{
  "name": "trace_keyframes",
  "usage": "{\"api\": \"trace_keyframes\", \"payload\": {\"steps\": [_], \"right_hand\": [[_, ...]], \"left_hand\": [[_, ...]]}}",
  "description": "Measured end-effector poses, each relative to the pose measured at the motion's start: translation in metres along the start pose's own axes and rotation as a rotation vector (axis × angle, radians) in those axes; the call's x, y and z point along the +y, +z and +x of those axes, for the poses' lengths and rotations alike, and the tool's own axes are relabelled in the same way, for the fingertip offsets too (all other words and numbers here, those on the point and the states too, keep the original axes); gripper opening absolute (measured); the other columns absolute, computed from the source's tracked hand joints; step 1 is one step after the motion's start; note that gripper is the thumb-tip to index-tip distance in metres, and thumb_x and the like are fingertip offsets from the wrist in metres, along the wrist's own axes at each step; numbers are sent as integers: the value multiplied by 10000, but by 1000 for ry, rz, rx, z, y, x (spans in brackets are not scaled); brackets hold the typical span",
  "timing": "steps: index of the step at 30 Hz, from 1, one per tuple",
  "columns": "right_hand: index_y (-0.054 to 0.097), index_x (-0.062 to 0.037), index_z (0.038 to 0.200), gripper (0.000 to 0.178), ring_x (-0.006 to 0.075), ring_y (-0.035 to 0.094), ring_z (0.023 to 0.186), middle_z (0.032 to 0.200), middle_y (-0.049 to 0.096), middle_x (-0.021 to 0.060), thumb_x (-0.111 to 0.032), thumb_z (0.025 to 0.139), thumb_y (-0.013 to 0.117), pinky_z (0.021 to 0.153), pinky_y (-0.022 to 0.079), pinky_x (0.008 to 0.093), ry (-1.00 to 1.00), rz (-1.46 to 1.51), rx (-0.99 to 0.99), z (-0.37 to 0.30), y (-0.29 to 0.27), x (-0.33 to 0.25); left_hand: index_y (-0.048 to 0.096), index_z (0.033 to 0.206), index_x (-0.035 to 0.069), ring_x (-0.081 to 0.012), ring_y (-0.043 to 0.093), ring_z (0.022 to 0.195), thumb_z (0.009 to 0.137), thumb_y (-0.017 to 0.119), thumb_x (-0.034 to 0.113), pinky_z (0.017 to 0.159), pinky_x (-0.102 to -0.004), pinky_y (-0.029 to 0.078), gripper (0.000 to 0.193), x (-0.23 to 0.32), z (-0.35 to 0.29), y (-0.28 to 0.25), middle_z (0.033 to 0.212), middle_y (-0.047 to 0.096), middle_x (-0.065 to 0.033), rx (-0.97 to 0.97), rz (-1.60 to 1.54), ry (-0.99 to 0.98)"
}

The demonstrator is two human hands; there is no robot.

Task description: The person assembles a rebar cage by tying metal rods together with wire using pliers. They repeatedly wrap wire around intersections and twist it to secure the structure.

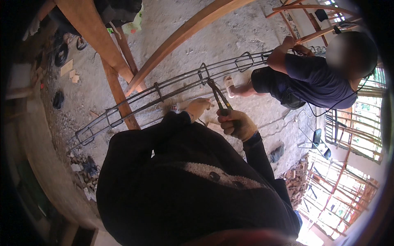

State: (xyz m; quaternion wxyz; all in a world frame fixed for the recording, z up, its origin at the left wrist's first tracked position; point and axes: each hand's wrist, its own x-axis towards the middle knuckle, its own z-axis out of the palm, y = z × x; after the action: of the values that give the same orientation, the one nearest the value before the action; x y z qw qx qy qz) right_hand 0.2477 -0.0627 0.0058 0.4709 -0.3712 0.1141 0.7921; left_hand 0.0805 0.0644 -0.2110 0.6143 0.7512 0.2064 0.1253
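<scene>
My right hand, in a tan work glove, is closed round the green and yellow handles of long-handled end-cutting pincers. Their jaws meet the lower bars of a long reinforcing-bar cage, beside one of its square stirrups. Below the cage, to the left of the pincers, is my left hand, also gloved. Its fingers point right, loosely stretched, with no held thing visible. The cage runs from the lower left to the upper right, with several stirrups along it.
Wooden posts and a curved beam cross near the cage. At the right a co-worker bends over its far end. Rubble lies at lower left, bricks at lower right, and a chair stands by the lattice.
</scene>
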Motion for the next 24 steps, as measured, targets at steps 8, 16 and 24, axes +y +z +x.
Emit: {"api": "trace_keyframes", "payload": {"steps": [8, 16, 24], "right_hand": [[567, -2, 1290, 360, 54, 407, 644, 934, 528, -6, -54, 945, 657, 541, 314, 218, -8, -6, 14, 1, -5, 0], [564, 3, 1308, 377, 54, 405, 650, 932, 540, 2, -54, 941, 634, 539, 308, 220, 36, 137, -166, 5, -14, 5], [524, 24, 1348, 478, 79, 399, 664, 964, 496, 12, -121, 906, 634, 549, 334, 232, 53, 484, -420, 16, -11, 28]], "left_hand": [[721, 1323, 110, -308, 717, 1092, 952, 702, 354, 969, -435, 550, 445, -66, -13, 5, 1241, 738, -153, -616, 78, -498], [486, 1593, 32, -280, 572, 1430, 881, 809, 607, 1159, -402, 452, 970, 38, -23, -23, 1483, 631, -258, 259, 889, -493], [656, 1418, 15, -240, 592, 1332, 1087, 549, 618, 1163, -413, 417, 696, 70, 24, -32, 1326, 722, -116, -106, -481, -259]]}}
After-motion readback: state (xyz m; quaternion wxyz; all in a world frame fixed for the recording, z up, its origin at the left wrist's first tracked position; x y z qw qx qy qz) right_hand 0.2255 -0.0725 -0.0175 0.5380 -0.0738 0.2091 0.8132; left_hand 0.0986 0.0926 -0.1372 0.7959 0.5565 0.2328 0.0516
